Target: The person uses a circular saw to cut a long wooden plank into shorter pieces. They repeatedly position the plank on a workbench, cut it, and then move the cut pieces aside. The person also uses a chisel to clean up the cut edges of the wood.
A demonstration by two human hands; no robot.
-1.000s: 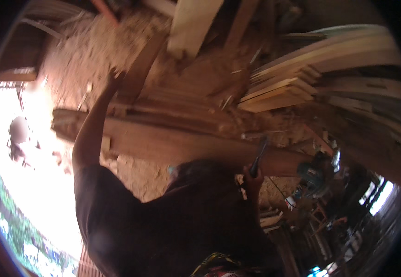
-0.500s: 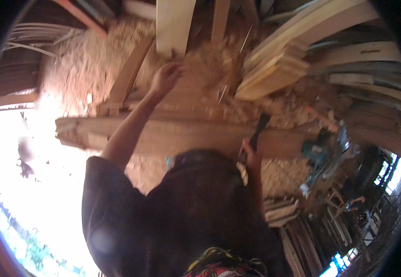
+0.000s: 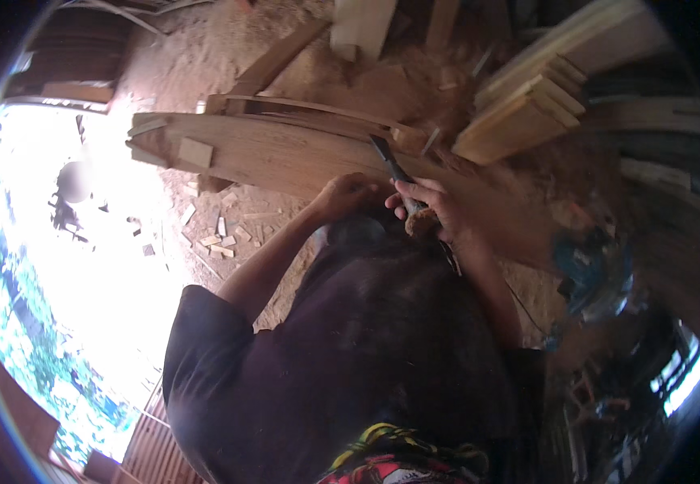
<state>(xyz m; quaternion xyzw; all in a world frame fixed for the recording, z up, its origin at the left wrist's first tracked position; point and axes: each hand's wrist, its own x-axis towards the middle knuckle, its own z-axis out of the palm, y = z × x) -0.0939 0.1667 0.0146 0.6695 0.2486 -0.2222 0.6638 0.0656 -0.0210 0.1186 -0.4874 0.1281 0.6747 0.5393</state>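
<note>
My right hand (image 3: 440, 206) is closed around a chisel (image 3: 398, 171), its dark flat blade pointing up and to the left and the worn butt of its handle showing below my fingers. Close by on the left is my left hand (image 3: 346, 196), fingers curled; whatever it may hold is hidden. Both hands are in front of my dark shirt, at the near edge of a long wooden plank (image 3: 285, 153) that runs across the view. A small flat wood offcut (image 3: 196, 152) lies near the plank's left end.
Stacked pale boards (image 3: 519, 121) jut in from the upper right. Another pale board (image 3: 364, 24) stands beyond the plank. A teal power tool (image 3: 580, 262) sits at the right. Small wood scraps (image 3: 219, 242) litter the sandy ground at the left.
My left hand has come back from the pale board's end toward my body, beside the right hand. The chisel has risen and now tilts to the left. The view has shifted.
</note>
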